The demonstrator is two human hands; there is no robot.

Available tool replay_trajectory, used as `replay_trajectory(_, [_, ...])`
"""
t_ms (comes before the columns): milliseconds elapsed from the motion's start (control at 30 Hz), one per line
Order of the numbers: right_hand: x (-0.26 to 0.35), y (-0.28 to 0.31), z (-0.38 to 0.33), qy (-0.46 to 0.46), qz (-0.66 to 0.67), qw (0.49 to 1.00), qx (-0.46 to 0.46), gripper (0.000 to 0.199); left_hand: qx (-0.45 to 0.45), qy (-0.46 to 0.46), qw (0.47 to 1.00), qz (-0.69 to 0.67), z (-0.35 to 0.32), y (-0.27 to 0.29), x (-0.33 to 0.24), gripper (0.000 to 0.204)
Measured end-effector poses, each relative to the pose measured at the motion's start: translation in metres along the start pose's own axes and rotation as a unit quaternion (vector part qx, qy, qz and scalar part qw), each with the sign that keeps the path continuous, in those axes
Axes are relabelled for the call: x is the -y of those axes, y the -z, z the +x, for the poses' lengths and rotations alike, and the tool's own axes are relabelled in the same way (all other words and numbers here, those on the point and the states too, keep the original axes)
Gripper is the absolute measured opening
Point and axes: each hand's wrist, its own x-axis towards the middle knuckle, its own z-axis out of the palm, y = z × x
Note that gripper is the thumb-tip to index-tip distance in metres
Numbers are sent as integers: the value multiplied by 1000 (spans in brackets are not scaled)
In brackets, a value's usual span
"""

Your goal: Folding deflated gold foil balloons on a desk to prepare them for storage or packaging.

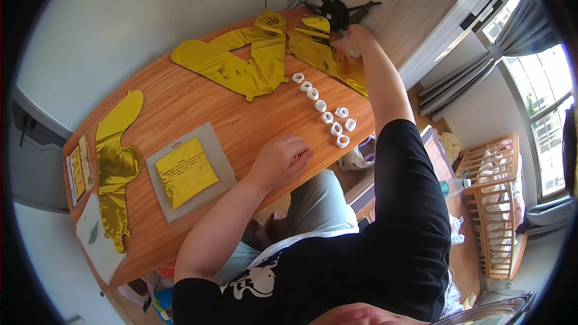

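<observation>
One gold foil piece (318, 54), far right

Handling this foil seems the step in hand; the next move likely calls for a light pinch. It lies glossy and creased on the bench (235, 121). The right hand (354, 40) is there, grip hidden. Well apart, the left hand (280, 159) curves loosely near, seemingly empty.

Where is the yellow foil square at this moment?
In the head view, the yellow foil square lies in the left half, on the grey board, left of the left hand.
</observation>
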Motion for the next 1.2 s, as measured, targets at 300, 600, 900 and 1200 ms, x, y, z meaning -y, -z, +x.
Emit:
replay_trajectory(300, [-41, -9, 28, 21, -48, 996, -66, 47, 16, 17, 1000, -17, -1, -3, -6, 13])
replay_trajectory(600, [-25, 3, -190, 103, 103, 964, -222, 17, 14, 34, 999, -23, -8, 0, 9, 19])
replay_trajectory(900, [-115, -236, -674, -175, 94, 960, -195, 33, 36, 19, 998, -46, 2, -19, 15, 24])
replay_trajectory(1200, [-88, -288, -762, -230, 116, 966, 25, 48, 13, 73, 997, 3, -11, -18, 24, 27])
